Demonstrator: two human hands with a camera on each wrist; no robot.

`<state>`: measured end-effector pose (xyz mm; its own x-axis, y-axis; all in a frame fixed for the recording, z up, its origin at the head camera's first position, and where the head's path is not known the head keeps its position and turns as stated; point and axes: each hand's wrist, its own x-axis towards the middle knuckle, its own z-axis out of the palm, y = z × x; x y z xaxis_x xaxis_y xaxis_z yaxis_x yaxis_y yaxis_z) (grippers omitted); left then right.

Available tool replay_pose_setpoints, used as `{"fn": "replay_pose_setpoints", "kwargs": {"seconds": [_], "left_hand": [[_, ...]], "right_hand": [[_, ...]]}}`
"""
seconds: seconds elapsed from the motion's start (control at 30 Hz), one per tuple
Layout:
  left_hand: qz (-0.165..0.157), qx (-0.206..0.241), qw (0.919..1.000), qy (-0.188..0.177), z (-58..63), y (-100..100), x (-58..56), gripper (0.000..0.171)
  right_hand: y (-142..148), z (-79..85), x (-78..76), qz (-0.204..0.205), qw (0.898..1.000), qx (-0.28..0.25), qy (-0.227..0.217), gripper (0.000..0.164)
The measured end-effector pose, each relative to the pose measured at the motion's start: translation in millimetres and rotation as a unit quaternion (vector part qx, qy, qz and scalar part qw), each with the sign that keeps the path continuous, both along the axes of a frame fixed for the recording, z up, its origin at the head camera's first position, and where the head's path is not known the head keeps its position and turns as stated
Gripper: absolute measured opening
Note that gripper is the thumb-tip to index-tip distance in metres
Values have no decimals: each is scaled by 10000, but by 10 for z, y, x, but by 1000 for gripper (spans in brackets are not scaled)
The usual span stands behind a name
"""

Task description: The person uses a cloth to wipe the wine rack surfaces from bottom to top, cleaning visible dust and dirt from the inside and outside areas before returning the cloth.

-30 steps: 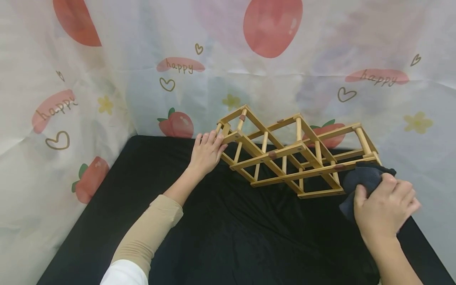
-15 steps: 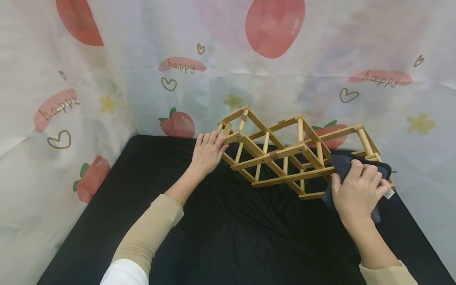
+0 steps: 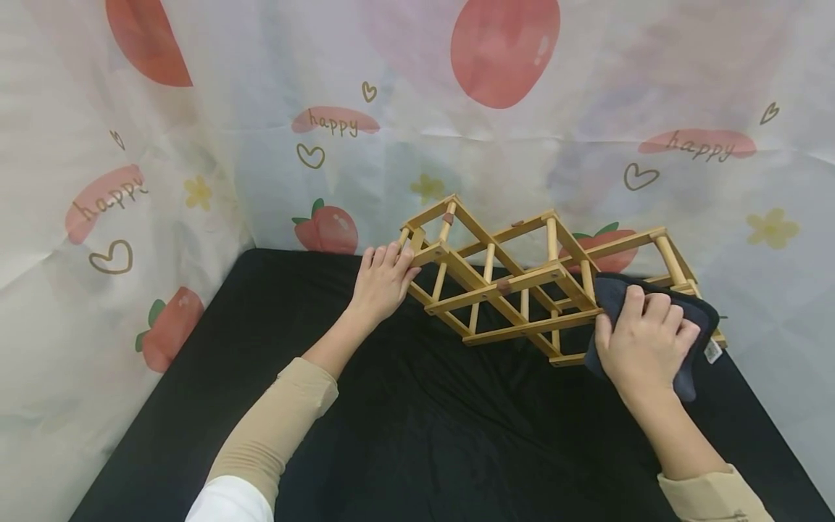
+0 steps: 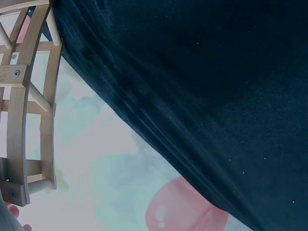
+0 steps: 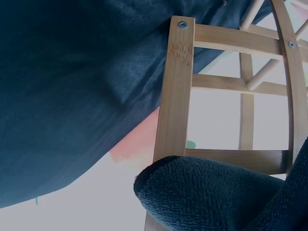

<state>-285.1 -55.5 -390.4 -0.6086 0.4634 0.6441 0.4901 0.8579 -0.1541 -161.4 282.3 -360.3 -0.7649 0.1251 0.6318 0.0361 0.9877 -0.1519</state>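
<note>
A pale printed curtain (image 3: 574,167) is hanging at the back and left, and only the head view is taking in its "happy" lettering. A black cloth (image 3: 457,428) is spreading below it, looking dark blue in both wrist views. The wooden rack (image 3: 531,278), with its crossing slats and round rods, is standing at the back of the black cloth, just in front of the curtain. The head view is giving nearly its full length, while each wrist view is showing a part of it up close. Tan sleeves (image 3: 277,409) are covering part of both arms.

A blue towel (image 5: 202,195) is lying against the rack's right end and hiding some of the slats; its fuzzy pile is showing clearly only in the right wrist view. The two hands are staying well apart. The left hand (image 3: 381,286) is gripping the rack's left end, and the right hand (image 3: 642,348) is clutching the towel with bent fingers, pressing it to the rack. A white tag (image 3: 713,352) is sticking out from the towel's edge in the head view. The right wrist view is bringing out a small screw (image 5: 183,24) near a slat's end.
</note>
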Motion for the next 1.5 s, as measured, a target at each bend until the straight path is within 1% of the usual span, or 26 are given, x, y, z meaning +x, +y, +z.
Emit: {"fn": "replay_pose_setpoints", "kwargs": {"seconds": [0.13, 0.23, 0.43, 0.57, 0.73, 0.9, 0.97, 1.13, 1.33, 1.4, 1.5], "left_hand": [[-26, 55, 10000, 42, -7, 5, -3, 31], [-18, 65, 10000, 8, -12, 6, -2, 31], [15, 34, 9999, -168, -17, 4, 5, 32], [-18, 68, 9998, -167, -18, 4, 1, 34], [-32, 127, 9998, -136, -17, 1, 3, 31], [-46, 156, 9997, -177, -30, -5, -2, 30], [-65, 161, 9997, -150, -31, -7, -2, 33], [-72, 190, 9998, -61, -35, -6, -5, 46], [-70, 278, 9993, -222, -20, 13, 5, 29], [-71, 290, 9993, -246, -16, 18, 7, 28], [-46, 290, 9993, -222, -20, 24, 7, 28]], "right_hand": [[7, -22, -12, 45, 9999, 84, 56, 44], [9, -27, -22, 66, 9998, 177, 76, 45], [6, -30, -24, 77, 9997, 211, -53, 46], [0, -42, -20, 65, 9995, 261, -134, 48], [-7, -70, -27, 120, 9991, 411, -63, 51], [-9, -114, -41, 173, 9987, 478, 35, 49], [-11, -123, -48, 169, 9987, 486, 9, 49], [-14, -129, -60, 186, 9985, 508, -53, 51], [-24, -153, -53, 232, 9988, 441, -21, 49], [-27, -158, -53, 246, 9988, 432, -22, 48], [-24, -172, -60, 347, 9983, 452, 96, 46]]}}
